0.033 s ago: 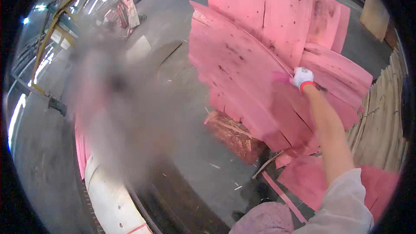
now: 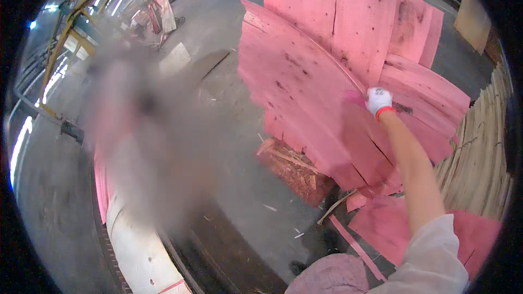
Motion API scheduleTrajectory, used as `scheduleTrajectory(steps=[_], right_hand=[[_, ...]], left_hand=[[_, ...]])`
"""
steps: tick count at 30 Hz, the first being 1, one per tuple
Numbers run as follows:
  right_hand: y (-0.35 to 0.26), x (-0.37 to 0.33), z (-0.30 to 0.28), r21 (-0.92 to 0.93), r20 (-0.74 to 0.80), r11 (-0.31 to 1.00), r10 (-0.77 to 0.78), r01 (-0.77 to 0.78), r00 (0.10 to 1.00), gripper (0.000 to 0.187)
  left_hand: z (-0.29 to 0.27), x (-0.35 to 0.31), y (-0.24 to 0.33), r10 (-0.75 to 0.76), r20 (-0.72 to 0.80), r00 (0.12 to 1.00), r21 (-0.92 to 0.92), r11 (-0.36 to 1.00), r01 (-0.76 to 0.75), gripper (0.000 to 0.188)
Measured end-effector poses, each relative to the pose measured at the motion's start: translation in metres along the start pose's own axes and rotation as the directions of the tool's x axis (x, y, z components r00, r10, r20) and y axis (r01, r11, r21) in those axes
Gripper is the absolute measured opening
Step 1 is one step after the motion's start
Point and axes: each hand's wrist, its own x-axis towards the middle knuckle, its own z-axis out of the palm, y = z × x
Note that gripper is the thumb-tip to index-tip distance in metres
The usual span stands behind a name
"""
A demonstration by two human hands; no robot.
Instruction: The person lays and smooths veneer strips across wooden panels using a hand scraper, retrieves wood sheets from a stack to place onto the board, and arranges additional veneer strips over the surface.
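My right hand (image 2: 379, 101), in a white knitted glove with a red cuff, is closed at the upper edge of a large pink veneer sheet (image 2: 305, 87). The sheet leans at a slant, with dark knots and splits across its face. A bright magenta patch shows just left of the glove; I cannot make out what it is. Behind stands another group of pink sheets (image 2: 354, 22), upright, and a further pink sheet (image 2: 425, 81) lies to the right of the hand. My left hand does not show; a grey blur covers much of the left side.
A reddish board block (image 2: 297, 171) sits on the floor below the leaning sheet. Pale stacked veneer (image 2: 474, 147) stands at the right. Pink sheets (image 2: 387, 226) lie near my right arm. A whitish sheet (image 2: 139, 245) is at lower left, and a yellow frame (image 2: 81, 19) at far left.
The whole view has shifted very slightly. My right hand stays on the sheet's edge, and the sheets keep their places.
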Motion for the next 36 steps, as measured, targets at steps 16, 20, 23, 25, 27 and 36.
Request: scheduleTrajectory(steps=[16, 20, 23, 25, 27, 36], right_hand=[[-0.144, -0.173, -0.021, 0.32, 0.012, 0.947, -0.044, 0.038, 0.999, 0.01], [-0.18, -0.227, -0.005, 0.296, -0.074, 0.953, -0.049, 0.069, 0.996, 0.005], [-0.218, -0.265, -0.015, 0.357, 0.11, 0.934, -0.053, 0.011, 0.992, 0.011], [-0.237, -0.288, -0.021, 0.323, 0.181, 0.945, -0.015, -0.045, 0.983, 0.014], [-0.249, -0.308, -0.016, 0.323, 0.177, 0.945, -0.017, -0.042, 0.984, 0.017], [-0.323, -0.332, -0.036, 0.409, 0.073, 0.911, 0.036, -0.063, 0.997, 0.025]], left_hand=[[0.225, 0.057, 0.519, 0.568, 0.346, 0.746, 0.25, 0.711, -0.657, 0.057], [0.291, 0.06, 0.639, 0.569, 0.525, 0.633, 0.051, 0.721, -0.691, 0.077], [0.337, 0.056, 0.702, 0.58, 0.596, 0.555, -0.064, 0.724, -0.687, 0.076], [0.376, 0.066, 0.739, 0.548, 0.572, 0.611, -0.08, 0.778, -0.623, 0.072], [0.413, 0.072, 0.77, 0.383, 0.714, 0.586, -0.202, 0.914, -0.352, 0.05], [0.415, 0.197, 0.848, 0.449, 0.485, 0.751, -0.049, 0.871, -0.489, 0.019]])
